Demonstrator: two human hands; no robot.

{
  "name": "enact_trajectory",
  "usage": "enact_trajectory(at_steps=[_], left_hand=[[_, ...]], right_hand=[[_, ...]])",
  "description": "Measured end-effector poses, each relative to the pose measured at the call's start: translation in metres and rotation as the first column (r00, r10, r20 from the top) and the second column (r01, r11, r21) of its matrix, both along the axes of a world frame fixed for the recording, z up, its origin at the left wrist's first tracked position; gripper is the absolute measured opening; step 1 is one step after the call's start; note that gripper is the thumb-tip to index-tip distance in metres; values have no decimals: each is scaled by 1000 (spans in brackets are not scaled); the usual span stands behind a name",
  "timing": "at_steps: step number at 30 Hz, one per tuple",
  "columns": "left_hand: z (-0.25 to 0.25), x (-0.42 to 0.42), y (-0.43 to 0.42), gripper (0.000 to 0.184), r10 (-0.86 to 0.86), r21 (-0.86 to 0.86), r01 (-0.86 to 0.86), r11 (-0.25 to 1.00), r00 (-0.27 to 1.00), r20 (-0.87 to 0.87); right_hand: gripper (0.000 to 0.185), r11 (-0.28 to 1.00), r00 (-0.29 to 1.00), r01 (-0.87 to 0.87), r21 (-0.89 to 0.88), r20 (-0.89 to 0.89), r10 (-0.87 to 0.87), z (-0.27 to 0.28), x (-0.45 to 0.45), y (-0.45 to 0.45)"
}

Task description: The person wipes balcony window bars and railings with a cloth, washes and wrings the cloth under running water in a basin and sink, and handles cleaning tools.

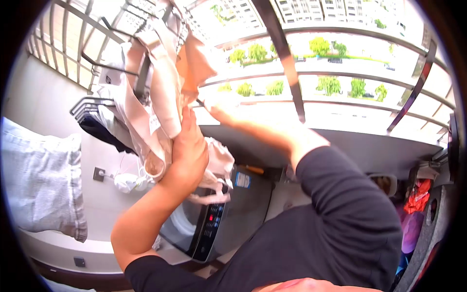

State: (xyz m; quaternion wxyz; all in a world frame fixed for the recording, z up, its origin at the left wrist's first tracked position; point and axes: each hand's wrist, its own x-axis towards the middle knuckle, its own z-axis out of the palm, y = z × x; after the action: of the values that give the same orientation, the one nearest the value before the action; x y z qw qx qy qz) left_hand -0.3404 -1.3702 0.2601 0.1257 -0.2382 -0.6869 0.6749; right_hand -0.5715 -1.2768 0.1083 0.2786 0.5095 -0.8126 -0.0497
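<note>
Several pale pink-beige garments with straps, which look like bras [165, 92], hang from dark hangers [142, 78] at upper left. My left hand [190, 148] is against the lower part of the bunch, its fingers pointing up and closed on the fabric; the thumb is hidden. More of the beige fabric [220, 158] dangles behind my left wrist. My right hand [216, 108] reaches in from the right, beside an orange-tinted piece of fabric [194, 61]. Strong light washes out its fingers, and a small dark tip shows next to them.
A top-loading washing machine [206, 228] with a lit panel stands below my arms. Metal window bars [340, 75] run across the top. Light-coloured cloth [41, 180] hangs at left, near a wall socket [98, 173]. Bags, one red [418, 195], are stored at right.
</note>
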Motion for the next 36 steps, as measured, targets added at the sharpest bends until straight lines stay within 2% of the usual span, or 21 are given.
enact_trajectory(at_steps=[4, 5, 6, 7, 8, 10, 11, 12, 14, 16, 17, 19, 20, 21, 22, 24, 25, 27, 31, 34, 36], left_hand=[[21, 13, 31, 40, 176, 116, -199, 973, 967, 184], [19, 12, 23, 44, 143, 153, -165, 974, 979, 143], [3, 1, 2, 52, 156, 253, -168, 953, 985, 68], [-13, -9, -19, 63, 170, 355, -157, 921, 985, -6], [-29, -20, -39, 75, 184, 453, -130, 882, 980, -77], [29, 12, 40, 83, 282, 468, -203, 860, 954, -105], [34, 5, 48, 88, 420, 472, -354, 807, 907, -37], [38, 4, 51, 88, 373, 453, -288, 844, 921, -108], [45, 4, 57, 87, 290, 400, -188, 897, 933, -212], [53, 2, 65, 86, 226, 351, -117, 929, 930, -288], [55, 0, 63, 86, 264, 378, -147, 914, 923, -280], [52, -7, 39, 87, 238, 465, -88, 881, 932, -275], [49, -11, 28, 89, 237, 561, -63, 825, 941, -243], [47, -16, 20, 91, 233, 653, -36, 756, 948, -218], [47, -15, 18, 93, 244, 689, -34, 724, 947, -210], [46, -8, 23, 97, 275, 705, -46, 708, 937, -215], [50, -3, 31, 99, 292, 683, -58, 728, 928, -233], [69, 4, 56, 100, 393, 793, -186, 580, 917, -73], [59, 16, 41, 100, 199, 815, -56, 576, 977, -73], [75, 4, 75, 99, 462, 805, -260, 534, 887, -20], [68, 2, 79, 98, 570, 751, -383, 537, 822, 12]], right_hand=[[26, 996, 977, -79, 30, -196, 84, -12, 24, 18], [21, 976, 990, -123, -179, -89, 109, -20, 25, 49], [22, 985, 989, -131, -117, 49, 137, 3, 39, 94], [24, 973, 979, -140, -185, 124, 165, 13, 45, 127], [23, 934, 975, -214, -286, -126, 185, 24, 55, 155], [39, 819, 936, -325, -473, -283, 209, 67, 84, 195], [42, 783, 895, -367, -502, -419, 151, 88, 93, 203], [46, 740, 856, -414, -530, -504, 118, 114, 104, 210], [38, 646, 729, -525, -555, -684, 4, 163, 115, 213], [35, 692, 732, -436, -576, -674, -100, 186, 114, 201], [35, 712, 727, -389, -584, -669, -151, 198, 113, 196], [36, 893, 760, -1, -450, -581, -292, 195, 99, 173], [30, 917, 696, 297, -268, -597, -400, 181, 73, 150], [19, 924, 705, 263, -277, -599, -380, 174, 63, 139], [21, 903, 781, 293, -315, -466, -416, 179, 57, 127], [24, 937, 954, 244, -251, -110, -278, 190, 53, 103], [26, 960, 953, 211, -183, -179, -244, 189, 39, 79], [30, 980, 942, 177, -87, -275, -195, 180, 22, 23], [30, 987, 992, 100, -127, -62, -109, 196, 32, -54], [31, 984, 995, 97, -148, 6, -97, 212, 34, -72], [31, 988, 997, 77, -132, 33, -74, 214, 32, -68]])
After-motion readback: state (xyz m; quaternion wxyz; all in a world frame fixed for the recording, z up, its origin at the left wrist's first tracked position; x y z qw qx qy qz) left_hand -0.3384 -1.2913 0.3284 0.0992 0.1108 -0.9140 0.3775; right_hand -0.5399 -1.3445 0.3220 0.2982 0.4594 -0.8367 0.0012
